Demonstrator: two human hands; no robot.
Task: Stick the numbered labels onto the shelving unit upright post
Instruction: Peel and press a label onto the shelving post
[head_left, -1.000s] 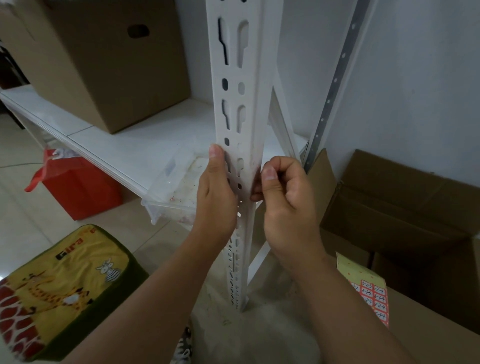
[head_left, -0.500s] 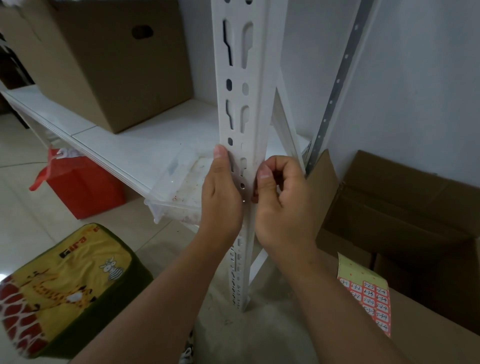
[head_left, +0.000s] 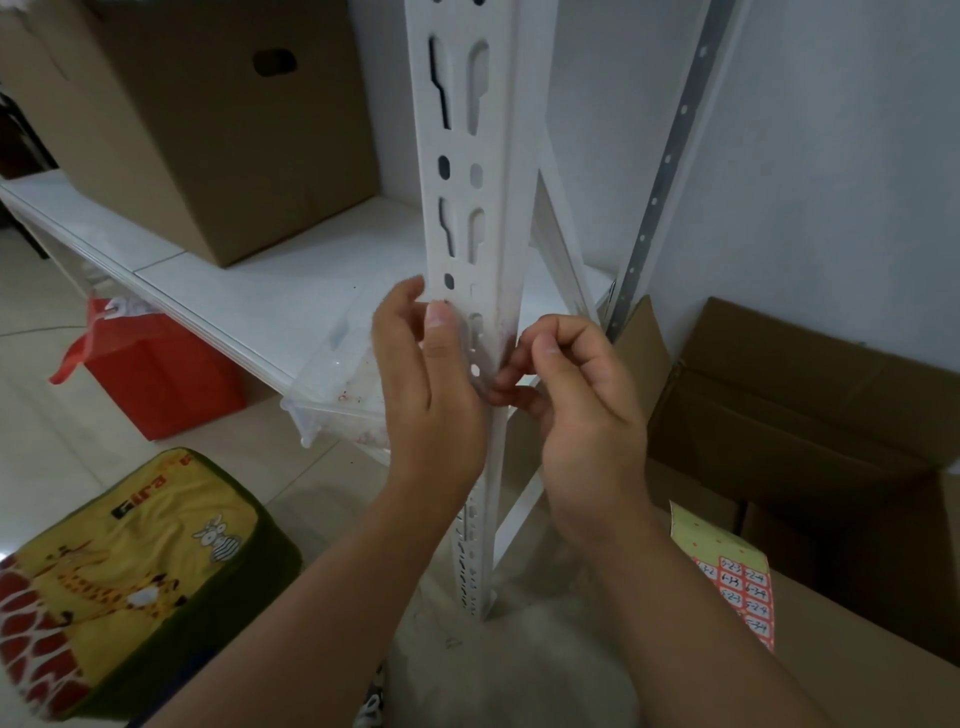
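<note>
- The white upright post of the shelving unit rises through the middle of the view, slotted and punched with holes along its front face, its foot standing on the floor between the two forearms.
- The left hand lies against the post's left edge, fingers nearly straight and wrapped lightly round it, thumb flat on the front face beside the holes.
- The right hand is at the post's right edge, fingers curled tight, thumb and forefinger pinched together against the corner; whether a label sits in that pinch I cannot tell.
- A sheet of numbered labels, red squares on a yellow backing, lies on the flat cardboard at lower right, well apart from both hands.
- An open cardboard box stands just right of the post, close to the right hand's knuckles.
- Left of the post the white shelf runs away diagonally, carrying a large brown box; a clear plastic tray overhangs the shelf's front edge, close beside the left hand.
- A red bag sits on the tiled floor under the shelf, and a yellow giraffe-print cushion lies at lower left, with bare floor between them.
</note>
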